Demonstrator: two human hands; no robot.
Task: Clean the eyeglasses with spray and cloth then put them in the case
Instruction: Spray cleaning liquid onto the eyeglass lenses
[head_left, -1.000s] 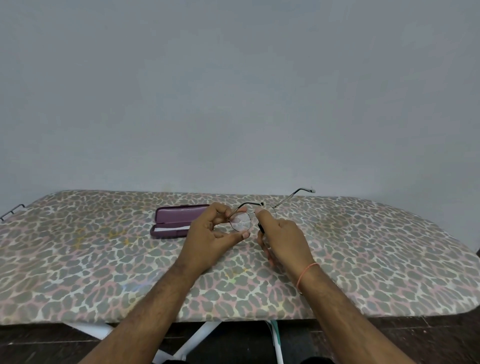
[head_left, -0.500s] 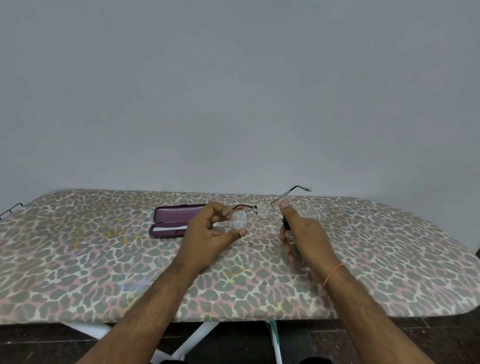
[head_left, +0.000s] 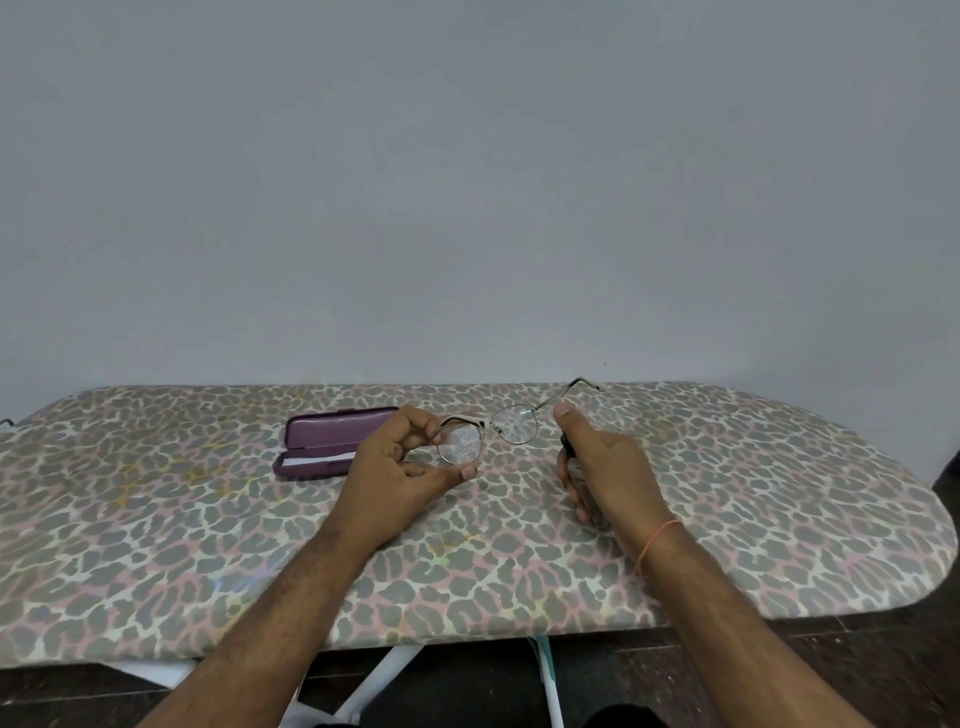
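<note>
Thin metal-framed eyeglasses (head_left: 514, 423) are held above the board with their temples unfolded. Both lenses carry fine spray droplets. My left hand (head_left: 400, 462) pinches the frame at the left lens (head_left: 460, 442). My right hand (head_left: 605, 462) is just right of the glasses, curled around a small dark spray bottle (head_left: 567, 446) that my fingers mostly hide, with my index finger on its top. An open purple glasses case (head_left: 332, 441) lies on the board to the left. A white cloth (head_left: 317, 459) lies inside its lower half.
Everything rests on an ironing board (head_left: 727, 519) with a leopard-print cover, rounded at its right end. A plain grey wall stands behind. White metal legs (head_left: 374, 680) and a dark floor show below the near edge.
My right hand has drawn away to the right from the glasses with the bottle. Droplets now show on the lenses. My left hand keeps the frame in nearly the same place.
</note>
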